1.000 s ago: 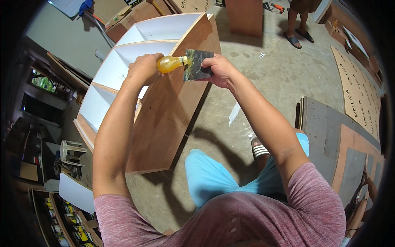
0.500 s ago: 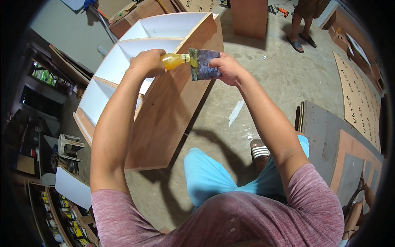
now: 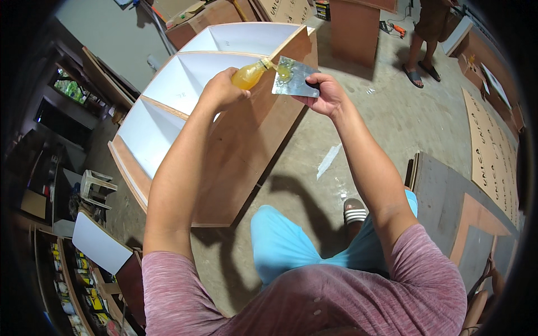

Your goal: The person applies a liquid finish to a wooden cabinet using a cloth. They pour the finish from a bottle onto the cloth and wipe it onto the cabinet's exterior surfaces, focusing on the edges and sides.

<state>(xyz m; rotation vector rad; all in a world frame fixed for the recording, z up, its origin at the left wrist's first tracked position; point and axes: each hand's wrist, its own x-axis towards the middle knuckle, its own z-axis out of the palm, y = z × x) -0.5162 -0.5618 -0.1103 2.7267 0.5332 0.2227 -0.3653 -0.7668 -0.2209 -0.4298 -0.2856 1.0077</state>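
Observation:
My left hand [image 3: 223,91] is wrapped round a clear bottle [image 3: 249,76] of yellow liquid, tilted with its neck toward the right. The bottle's mouth is right beside a thin, flat square plate [image 3: 295,85], whose face carries a wet yellow patch near the mouth. My right hand [image 3: 330,96] grips this plate by its right edge, thumb on top. Below and beyond both hands lies a wooden shelf unit [image 3: 241,162] with white-lined compartments and a bare reddish-brown side panel facing me.
A grey-topped stack of boards [image 3: 440,185] lies at right, with a person's arm over it. Another person's sandalled feet [image 3: 413,75] stand at far right. A printed board [image 3: 493,151] leans beyond. Shelves of containers [image 3: 78,274] and a white stool [image 3: 96,187] are at left.
The bottle is more tilted, its base lower. The plate has turned, and its face now looks bright and silvery. The view has shifted, so the surroundings sit slightly lower and farther right.

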